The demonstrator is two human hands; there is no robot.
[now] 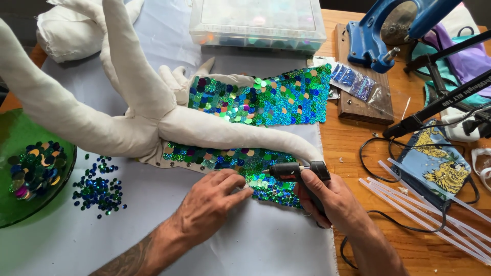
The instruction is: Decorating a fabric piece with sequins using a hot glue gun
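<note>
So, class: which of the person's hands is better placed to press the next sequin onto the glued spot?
Left, probably. The left hand rests fingertips-down on the sequinned fabric beside the nozzle, while the right hand grips the black glue gun.

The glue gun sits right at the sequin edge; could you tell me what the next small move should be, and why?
Probably press a sequin down at the nozzle tip. The right hand aims the glue gun at the lower sequinned strip, and the left hand has its fingertips pinched right beside the tip, at the strip's edge.
</note>
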